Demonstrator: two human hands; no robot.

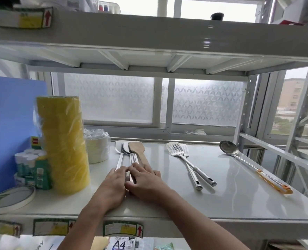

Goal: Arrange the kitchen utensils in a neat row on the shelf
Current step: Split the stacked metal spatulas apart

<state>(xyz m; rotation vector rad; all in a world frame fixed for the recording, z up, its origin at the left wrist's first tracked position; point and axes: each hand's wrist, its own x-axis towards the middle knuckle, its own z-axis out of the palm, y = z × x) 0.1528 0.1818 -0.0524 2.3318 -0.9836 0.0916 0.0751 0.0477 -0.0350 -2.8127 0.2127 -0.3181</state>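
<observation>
On the white shelf (221,192) lie several utensils, handles toward me. A tight group at centre left holds a steel turner (119,152), steel spoons (127,151) and a wooden spatula (137,150). My left hand (113,184) rests flat on the steel handles of this group. My right hand (146,181) lies beside it, fingers straight, pressing on the wooden spatula's handle and the spoon handles. Further right lie two slotted steel turners (179,150), one on the other. A steel ladle (229,150) with an orange handle lies at the far right.
A tall yellow tape-roll stack (64,145) stands at the left, with small white-capped bottles (32,165), a flat tape roll (12,197) and stacked paper plates (97,150) near it. A blue board (8,123) leans at the far left. An upper shelf (149,33) overhangs.
</observation>
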